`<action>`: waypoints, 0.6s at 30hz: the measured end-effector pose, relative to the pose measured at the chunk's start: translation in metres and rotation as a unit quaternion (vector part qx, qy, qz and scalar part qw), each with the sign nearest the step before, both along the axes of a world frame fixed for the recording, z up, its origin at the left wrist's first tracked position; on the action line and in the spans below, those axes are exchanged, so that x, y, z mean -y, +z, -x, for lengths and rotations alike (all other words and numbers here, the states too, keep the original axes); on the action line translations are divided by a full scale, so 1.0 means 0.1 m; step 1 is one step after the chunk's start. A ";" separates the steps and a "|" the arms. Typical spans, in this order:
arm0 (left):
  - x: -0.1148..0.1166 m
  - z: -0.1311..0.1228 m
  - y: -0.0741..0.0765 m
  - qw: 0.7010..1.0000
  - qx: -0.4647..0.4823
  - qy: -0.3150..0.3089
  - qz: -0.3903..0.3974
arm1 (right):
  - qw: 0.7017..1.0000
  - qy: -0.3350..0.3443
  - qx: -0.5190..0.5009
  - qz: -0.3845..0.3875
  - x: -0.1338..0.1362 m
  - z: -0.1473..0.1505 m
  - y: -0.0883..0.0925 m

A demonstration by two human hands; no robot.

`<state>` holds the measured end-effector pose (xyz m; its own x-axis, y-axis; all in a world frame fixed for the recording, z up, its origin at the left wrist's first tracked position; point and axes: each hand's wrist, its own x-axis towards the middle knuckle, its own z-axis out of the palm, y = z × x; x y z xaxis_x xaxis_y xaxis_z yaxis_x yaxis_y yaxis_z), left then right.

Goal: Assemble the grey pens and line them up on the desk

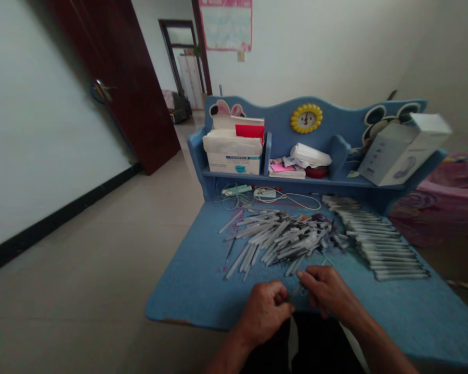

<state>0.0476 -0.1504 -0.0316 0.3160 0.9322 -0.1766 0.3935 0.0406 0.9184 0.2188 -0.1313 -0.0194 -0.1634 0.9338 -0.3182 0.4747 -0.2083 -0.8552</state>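
Observation:
My left hand [265, 310] is at the desk's front edge, fingers curled and thumb pressed in. My right hand [329, 292] is beside it, thumb and forefinger pinched together. Between the two hands is something small and pale, too blurred to name, and what each hand grips is partly hidden by the fingers. Just beyond them lies a loose pile of slim, translucent whitish pen-like tubes [275, 241], some with dark ends. To the right, similar tubes lie side by side in a long row [392, 254], their dark tips pointing right.
The blue desk [191, 280] has a raised back shelf [234, 181]. On it stand a mask box [234, 156], a white roll [310, 155] and a tilted white carton [400, 150]. A yellow-rimmed clock [306, 119] is above. A white cable [296, 199] lies under the shelf.

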 end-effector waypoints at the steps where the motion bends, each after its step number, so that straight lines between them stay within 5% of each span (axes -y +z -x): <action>1: -0.01 0.01 0.00 1.000 0.012 0.003 0.015 | 1.000 -0.002 -0.016 -0.003 0.01 0.00 0.00; 11: -0.15 0.13 0.04 0.974 0.185 0.082 0.100 | 0.998 -0.059 -0.002 -0.034 0.15 -0.29 -0.15; 18: -0.20 0.10 -0.04 0.962 0.232 0.118 0.084 | 0.965 -0.121 0.181 -0.145 -0.04 -0.74 -0.14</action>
<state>0.0378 -0.1308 -0.0360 0.1798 0.9582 -0.2227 -0.0950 0.2422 0.9656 0.2931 -0.1273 -0.0335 0.1435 0.9891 -0.0334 0.7210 -0.1276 -0.6810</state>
